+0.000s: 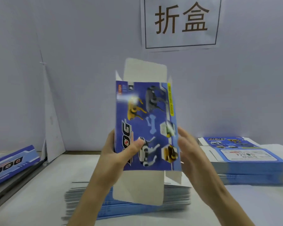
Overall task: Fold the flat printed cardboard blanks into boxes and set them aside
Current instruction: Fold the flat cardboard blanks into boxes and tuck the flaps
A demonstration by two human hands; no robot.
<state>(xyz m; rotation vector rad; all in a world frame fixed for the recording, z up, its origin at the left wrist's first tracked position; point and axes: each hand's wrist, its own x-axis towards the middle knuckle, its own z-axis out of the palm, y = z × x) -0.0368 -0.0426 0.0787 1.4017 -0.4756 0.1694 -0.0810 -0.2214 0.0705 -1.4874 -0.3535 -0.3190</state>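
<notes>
I hold a blue printed cardboard box blank [153,121] upright in front of me, its robot-dog artwork facing me and its white flaps sticking out at top and bottom. My left hand [119,154] grips its lower left edge, thumb on the printed face and fingers behind. Against the lower right edge lies my right hand [191,150], fingers straight and relaxed. Under my arms, a stack of flat blanks [82,198] sits on the table.
A second stack of flat blanks [252,160] lies at the right. A folded blue box [11,162] rests at the left edge. A white wall with a paper sign [181,22] stands behind the white table [39,201].
</notes>
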